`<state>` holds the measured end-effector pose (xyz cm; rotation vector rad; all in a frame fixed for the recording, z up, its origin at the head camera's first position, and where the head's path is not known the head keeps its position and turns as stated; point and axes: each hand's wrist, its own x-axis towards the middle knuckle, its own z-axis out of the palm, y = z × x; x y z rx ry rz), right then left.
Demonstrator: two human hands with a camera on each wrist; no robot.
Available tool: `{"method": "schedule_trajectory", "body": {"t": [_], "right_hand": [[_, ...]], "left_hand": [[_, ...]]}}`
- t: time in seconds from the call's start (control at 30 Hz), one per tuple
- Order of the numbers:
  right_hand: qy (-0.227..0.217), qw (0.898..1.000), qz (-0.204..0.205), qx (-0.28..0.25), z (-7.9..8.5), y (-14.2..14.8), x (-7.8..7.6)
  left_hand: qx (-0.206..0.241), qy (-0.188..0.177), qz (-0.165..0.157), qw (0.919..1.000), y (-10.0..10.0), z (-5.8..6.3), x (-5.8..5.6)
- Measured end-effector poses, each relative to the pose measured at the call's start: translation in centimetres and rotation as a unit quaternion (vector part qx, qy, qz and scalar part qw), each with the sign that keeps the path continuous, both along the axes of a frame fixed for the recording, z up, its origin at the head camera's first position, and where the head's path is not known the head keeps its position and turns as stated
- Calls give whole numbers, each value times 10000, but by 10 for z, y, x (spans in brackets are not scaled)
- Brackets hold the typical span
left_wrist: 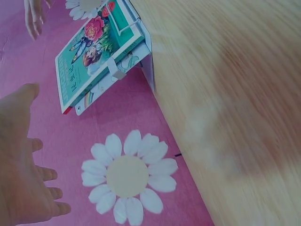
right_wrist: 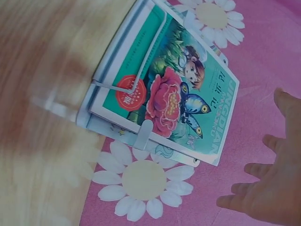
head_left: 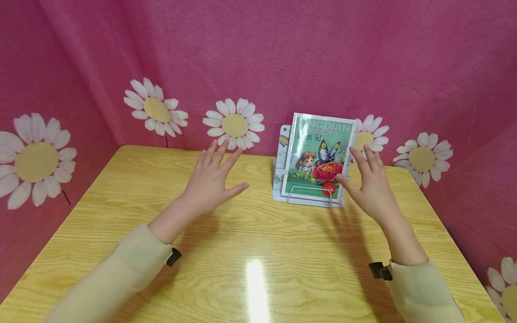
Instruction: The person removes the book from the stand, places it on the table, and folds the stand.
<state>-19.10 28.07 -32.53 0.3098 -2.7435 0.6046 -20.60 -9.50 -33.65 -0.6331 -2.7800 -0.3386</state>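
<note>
Seemingly, the step in hand is a reach about the book (head_left: 317, 157): the left hand (head_left: 210, 181) and right hand (head_left: 375, 190) both have their fingers spread and grip nothing. The book leans back on a stand (head_left: 283, 138) between the 2 sets of fingers, nearer the right ones. Its cover faces the person, long axis running upward, title end uppermost. The next move likely calls for curling the right fingers round its edge.
</note>
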Motion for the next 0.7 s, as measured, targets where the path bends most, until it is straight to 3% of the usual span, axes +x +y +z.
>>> {"method": "schedule_trajectory", "body": {"t": [0.33, 0.7], "right_hand": [[322, 9983, -85, -471, 10, -5, -13], [649, 9938, -158, -890, 6, -9, -29]], "left_hand": [[-1, 197, -210, 9996, 31, 2, -13], [608, 113, -241, 9978, 65, -6, -24]]}}
